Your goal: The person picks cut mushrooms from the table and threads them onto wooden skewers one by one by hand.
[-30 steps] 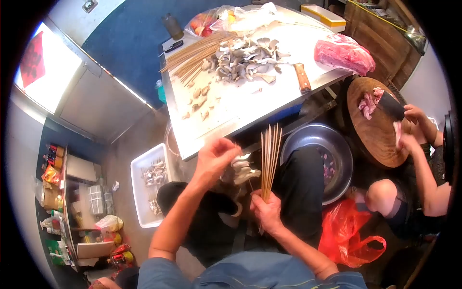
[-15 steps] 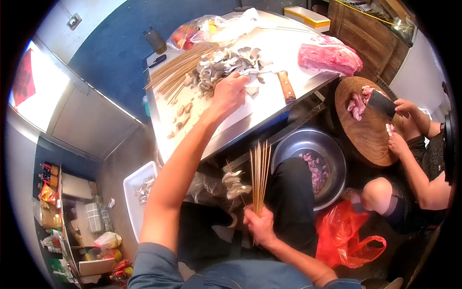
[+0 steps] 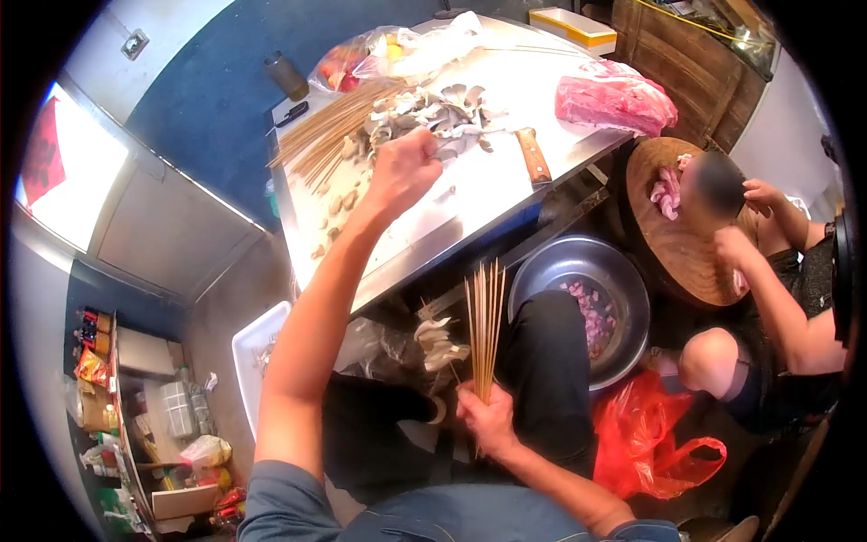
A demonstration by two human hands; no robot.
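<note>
Now, as we saw it from the head camera:

Left hand: our left hand (image 3: 402,172) was stretched out to the steel table (image 3: 470,203), fingers curled down onto the pile of grey oyster mushroom pieces (image 3: 433,113); whether they had pinched a piece, we could not tell.

Mushrooms from fingers: touching, the heap spreading toward 1 o'clock from the knuckles.

Right hand: our right hand (image 3: 488,415) was closed around the bundle of thin bamboo skewers (image 3: 485,330) over the lap.

Skewer axis: upright, tips toward 12 o'clock, some threaded mushrooms at 9 o'clock of the bundle.

Nearer hand: the left, well apart from the right.

Nearby: loose skewers (image 3: 330,126) at 10 o'clock of the left hand; a wooden-handled knife (image 3: 535,155) at 3 o'clock.

Co-worker: another person's hands (image 3: 750,221) worked at a round wooden chopping block (image 3: 686,262).
</note>
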